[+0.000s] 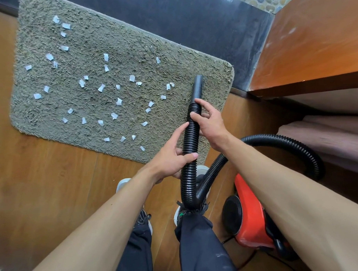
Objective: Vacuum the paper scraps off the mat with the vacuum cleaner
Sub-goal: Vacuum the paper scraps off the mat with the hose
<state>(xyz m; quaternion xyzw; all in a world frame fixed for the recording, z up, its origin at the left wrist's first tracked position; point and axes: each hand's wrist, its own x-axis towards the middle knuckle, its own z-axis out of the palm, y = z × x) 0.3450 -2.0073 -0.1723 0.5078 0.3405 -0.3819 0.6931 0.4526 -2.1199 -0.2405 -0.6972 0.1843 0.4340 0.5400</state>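
We grip the black ribbed hose [191, 135] of the red vacuum cleaner [251, 220] two-handed. Our left hand [172, 158] is low, thumb across it. Our right hand [209, 124] curls round it below the smooth nozzle [197, 85], above the right end of the shaggy grey-green mat [120, 46]. White paper scraps [101, 87] dot the mat.

The mat [110, 56] lies open from above and from the wooden floor [54, 180] at left, only flat paper scraps [101, 87] on it. A wooden board [312, 39] closes the right side; the hose [191, 139] loop and red vacuum cleaner [252, 220] crowd the near right
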